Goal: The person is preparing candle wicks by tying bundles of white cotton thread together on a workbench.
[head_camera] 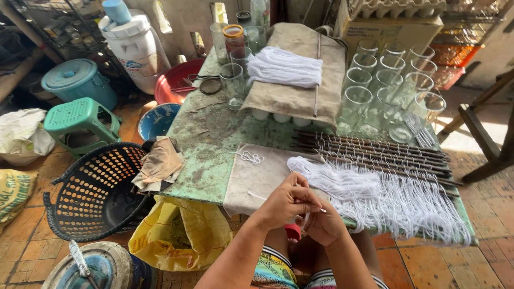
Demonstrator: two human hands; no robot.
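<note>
both hands are up close at the near edge of the bench, the left hand pinched narrow on a thin white string, the right hand curled shut under it on what looks like a short white stick, though i cannot tell exactly what it is. just past the hands lies the loose pile of white strings, draped over the bench edge and hanging off it. that is the risk as i see it: a tug on one strand could drag its neighbours off the edge, or knot the lot together, since they lie crossed over each other. beyond the pile is a row of dark rods lying side by side; too many and too overlapped for me to count surely. a knock from an elbow could roll them into the empty glasses behind, about a dozen clear ones standing close together, touching in places, so one tipping could take others with it. one folded bundle of white string sits on a cloth-covered tray further back. to the left of the bench: one black basket, one green stool, one yellow bag.
</note>
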